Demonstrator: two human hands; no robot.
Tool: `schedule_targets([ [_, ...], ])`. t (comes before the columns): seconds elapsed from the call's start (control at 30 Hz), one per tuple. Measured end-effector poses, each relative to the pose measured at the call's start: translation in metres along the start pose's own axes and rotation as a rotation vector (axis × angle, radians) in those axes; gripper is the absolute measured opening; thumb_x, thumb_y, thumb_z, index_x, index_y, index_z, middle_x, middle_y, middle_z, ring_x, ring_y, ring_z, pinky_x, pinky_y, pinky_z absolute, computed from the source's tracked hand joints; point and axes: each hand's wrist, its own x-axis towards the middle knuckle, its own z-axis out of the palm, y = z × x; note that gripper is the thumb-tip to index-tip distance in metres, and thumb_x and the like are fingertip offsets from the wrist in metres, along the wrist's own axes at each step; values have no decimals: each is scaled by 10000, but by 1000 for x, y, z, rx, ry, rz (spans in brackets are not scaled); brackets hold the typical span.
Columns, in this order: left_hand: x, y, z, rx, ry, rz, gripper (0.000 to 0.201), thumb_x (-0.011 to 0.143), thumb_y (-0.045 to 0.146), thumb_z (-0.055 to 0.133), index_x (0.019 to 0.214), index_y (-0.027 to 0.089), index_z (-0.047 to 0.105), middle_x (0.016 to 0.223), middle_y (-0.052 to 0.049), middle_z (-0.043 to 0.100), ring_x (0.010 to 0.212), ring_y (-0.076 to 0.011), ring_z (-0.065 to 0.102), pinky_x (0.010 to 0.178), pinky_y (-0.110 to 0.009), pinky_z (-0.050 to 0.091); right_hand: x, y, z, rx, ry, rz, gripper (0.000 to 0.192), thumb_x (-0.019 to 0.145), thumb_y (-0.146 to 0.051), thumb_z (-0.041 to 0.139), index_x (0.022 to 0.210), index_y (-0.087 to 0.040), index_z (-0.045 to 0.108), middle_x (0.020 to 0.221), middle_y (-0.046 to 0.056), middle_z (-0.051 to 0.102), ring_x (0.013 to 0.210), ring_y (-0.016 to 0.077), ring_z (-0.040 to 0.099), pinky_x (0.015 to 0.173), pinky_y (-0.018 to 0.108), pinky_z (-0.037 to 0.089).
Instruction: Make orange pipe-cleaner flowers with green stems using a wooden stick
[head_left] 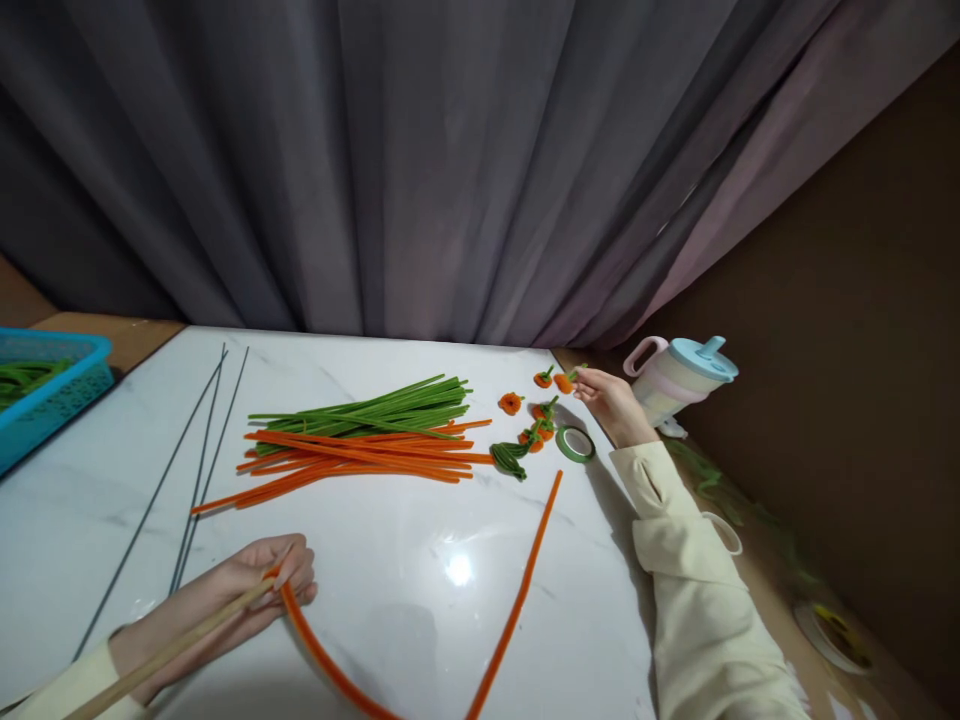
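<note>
Long orange pipe cleaner [420, 650] curves across lower-centre worktop [420, 560]; my left hand [255, 590] pinches its end against a thin wooden stick [165, 650]. My right hand [611, 400], upper right, grips a small orange-and-green pipe-cleaner flower [564, 381].
</note>
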Motion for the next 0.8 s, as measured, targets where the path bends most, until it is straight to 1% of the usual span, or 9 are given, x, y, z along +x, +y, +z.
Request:
schedule_targets([
  [0.1, 2, -2, -6, -17, -31, 8, 302, 538, 26, 716, 537, 173, 453, 575, 28, 417, 576, -126, 501, 769, -328, 491, -3, -18, -4, 115, -48, 18, 204, 728, -392, 542, 679, -194, 530, 729, 75, 638, 706, 186, 628, 660, 322, 548],
  [0.2, 1, -1, -5, 4, -38, 6, 282, 551, 39, 709, 544, 178, 464, 586, 22, 429, 584, -132, 508, 756, -323, 492, -8, -30, 0, 163, -72, 21, 131, 732, -319, 539, 694, -194, 541, 754, 86, 653, 743, 209, 636, 668, 347, 561],
  [0.27, -1, 0, -3, 28, -53, 15, 258, 567, 55, 701, 548, 184, 478, 589, 20, 437, 585, -137, 507, 741, -322, 489, -10, -34, 5, 170, -74, 18, 113, 741, -293, 528, 703, -190, 552, 764, 90, 660, 757, 221, 640, 670, 364, 564],
  [0.37, -1, 0, -1, 41, -128, 50, 260, 575, 68, 707, 531, 181, 477, 567, 20, 438, 558, -129, 483, 696, -303, 482, -11, -35, 9, 147, -56, 10, 116, 755, -284, 518, 714, -184, 561, 766, 91, 663, 753, 225, 643, 658, 367, 562],
  [0.5, 5, -3, -7, 24, -195, 61, 279, 576, 68, 733, 529, 161, 474, 557, 14, 442, 551, -113, 462, 670, -273, 475, -4, -25, 3, 53, 33, -7, 166, 757, -343, 556, 708, -186, 535, 682, 64, 630, 668, 197, 623, 583, 317, 536],
  [0.63, 7, -3, -7, 22, -205, 63, 288, 572, 78, 761, 528, 152, 487, 556, 15, 433, 554, -107, 452, 666, -261, 469, 4, -1, -4, -117, 178, -24, 247, 754, -428, 549, 704, -191, 504, 609, 14, 575, 566, 150, 558, 507, 263, 460],
  [0.7, 5, -2, -4, 29, -197, 61, 277, 575, 87, 774, 527, 145, 507, 564, 13, 439, 560, -100, 447, 665, -243, 462, 5, 11, -5, -225, 183, -20, 266, 700, -437, 600, 675, -184, 520, 585, 8, 570, 544, 148, 535, 506, 265, 434],
  [0.8, 2, 0, -1, 38, -227, 57, 274, 552, 95, 790, 515, 141, 523, 549, 17, 432, 550, -93, 426, 656, -228, 454, 8, 20, -2, -372, 121, -44, 279, 606, -420, 689, 648, -174, 565, 588, 16, 590, 579, 167, 542, 581, 293, 432],
])
